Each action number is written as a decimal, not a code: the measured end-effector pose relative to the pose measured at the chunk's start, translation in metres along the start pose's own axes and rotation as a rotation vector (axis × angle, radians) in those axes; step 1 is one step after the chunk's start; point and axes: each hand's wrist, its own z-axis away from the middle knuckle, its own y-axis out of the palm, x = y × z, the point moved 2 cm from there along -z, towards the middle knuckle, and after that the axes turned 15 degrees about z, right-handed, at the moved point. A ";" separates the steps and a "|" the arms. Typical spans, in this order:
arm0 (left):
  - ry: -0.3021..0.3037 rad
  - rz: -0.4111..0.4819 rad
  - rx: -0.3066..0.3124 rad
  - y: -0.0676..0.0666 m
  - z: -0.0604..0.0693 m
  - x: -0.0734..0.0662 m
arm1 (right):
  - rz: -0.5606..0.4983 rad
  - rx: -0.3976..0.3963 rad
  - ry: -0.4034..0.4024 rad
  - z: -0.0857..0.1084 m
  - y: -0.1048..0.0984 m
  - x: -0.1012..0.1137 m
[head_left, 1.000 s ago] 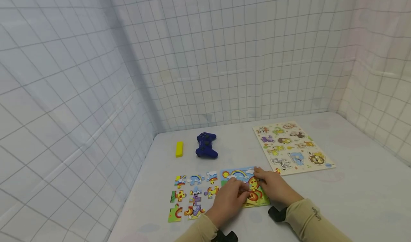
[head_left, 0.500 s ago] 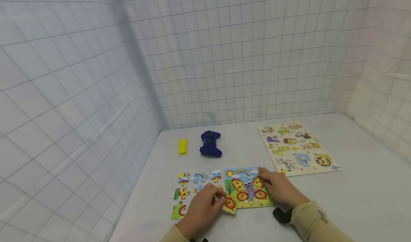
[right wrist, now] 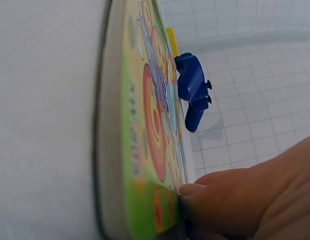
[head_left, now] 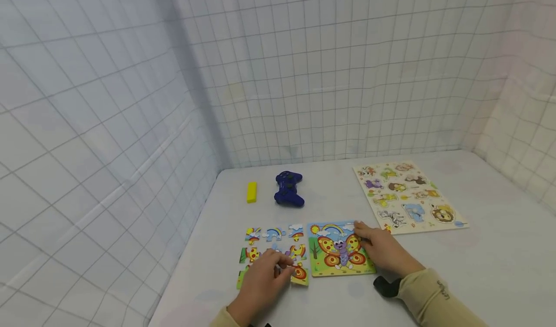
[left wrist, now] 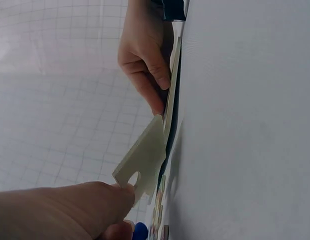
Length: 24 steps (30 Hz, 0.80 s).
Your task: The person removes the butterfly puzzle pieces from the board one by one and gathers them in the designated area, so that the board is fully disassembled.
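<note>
My left hand [head_left: 262, 281] pinches a jigsaw piece [head_left: 300, 276] with a red-and-orange swirl between thumb and fingers. In the left wrist view that piece [left wrist: 145, 157] is tilted, its plain pale back showing. It is at the lower right of several loose butterfly jigsaw pieces [head_left: 274, 234] laid out in rows; my hand hides some of them. Just to the right lies the square butterfly puzzle board [head_left: 320, 264], its picture up. My right hand [head_left: 385, 251] holds the board by its right side near the far corner. The right wrist view shows my thumb [right wrist: 200, 189] against it.
Behind the pieces lie a yellow block [head_left: 252, 192] and a dark blue game controller [head_left: 288, 188]. At the back right is an animal puzzle board [head_left: 408, 199], close beyond my right hand. Grid-patterned cloth walls [head_left: 295, 76] enclose the white table [head_left: 339, 307] at left, back and right.
My left hand has drawn the jigsaw piece off the board leftward to the loose pieces, uncovering the butterfly picture. My right hand has stayed at the board's right side. The head view has shifted slightly.
</note>
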 end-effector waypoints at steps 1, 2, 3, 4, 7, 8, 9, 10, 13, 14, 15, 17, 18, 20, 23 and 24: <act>-0.004 -0.012 -0.005 0.000 0.001 -0.001 | 0.001 0.001 0.000 0.000 0.000 0.000; -0.010 -0.024 -0.010 0.001 0.001 -0.001 | 0.002 0.002 0.000 0.001 0.000 0.000; -0.016 -0.040 -0.016 0.002 0.001 -0.001 | 0.002 0.004 0.001 0.001 -0.001 0.000; -0.021 -0.051 -0.021 0.003 0.001 -0.001 | 0.006 0.006 -0.001 0.002 -0.001 0.000; -0.038 -0.082 -0.026 0.005 0.001 -0.002 | 0.005 0.009 0.000 0.002 -0.002 0.001; -0.039 -0.094 -0.026 0.005 0.001 -0.002 | 0.005 0.010 0.000 0.002 -0.002 0.001; -0.041 -0.103 -0.028 0.006 0.001 -0.002 | 0.005 0.009 -0.003 0.002 -0.002 0.001; -0.040 -0.110 -0.029 0.006 0.001 -0.002 | 0.007 0.009 -0.008 0.002 -0.002 0.002; -0.038 -0.130 -0.031 0.006 0.001 -0.001 | 0.003 0.002 -0.010 0.001 -0.001 0.002; -0.038 -0.134 -0.032 0.007 0.001 0.000 | 0.008 0.000 -0.015 0.001 0.000 0.002; -0.040 -0.136 -0.033 0.007 0.002 0.000 | 0.004 0.000 -0.016 0.002 0.000 0.002; -0.048 -0.143 -0.037 0.008 0.003 0.001 | -0.004 0.004 -0.007 0.002 0.002 0.001; -0.052 -0.146 -0.041 0.008 0.004 0.000 | -0.010 0.011 0.001 0.003 0.002 0.001; -0.052 -0.139 -0.060 0.009 0.005 -0.001 | -0.031 0.016 0.012 0.004 0.003 0.000; -0.007 -0.114 -0.120 0.007 0.006 -0.006 | -0.061 -0.051 0.051 0.008 0.002 0.001; 0.031 -0.119 -0.147 0.005 0.006 -0.009 | -0.062 -0.097 0.057 0.009 0.001 0.003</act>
